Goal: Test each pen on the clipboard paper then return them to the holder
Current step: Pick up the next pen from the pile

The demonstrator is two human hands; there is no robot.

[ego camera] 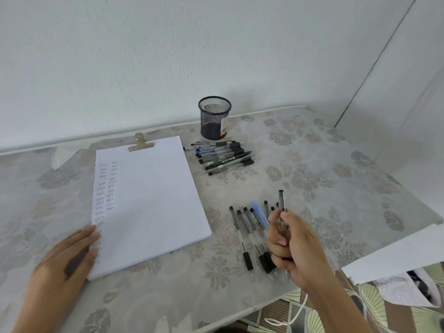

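Note:
A stack of white paper (153, 200) under a brass clip (140, 143) lies left of centre, with rows of small ink marks down its left side. My left hand (64, 255) rests flat on the paper's lower left edge. My right hand (293, 246) grips a clear pen (281, 200) that points upward, above a row of several pens (249, 227) lying on the table. A second heap of several pens (223, 156) lies right of the clip. The black mesh holder (214, 117) stands upright at the back, and no pens show inside it.
The table wears a floral cloth (336, 176) and stands against a white wall. Its right edge drops off near a white sheet (394, 255). A patterned floor, a white cord (295, 313) and crumpled cloth (406, 287) lie below at the lower right.

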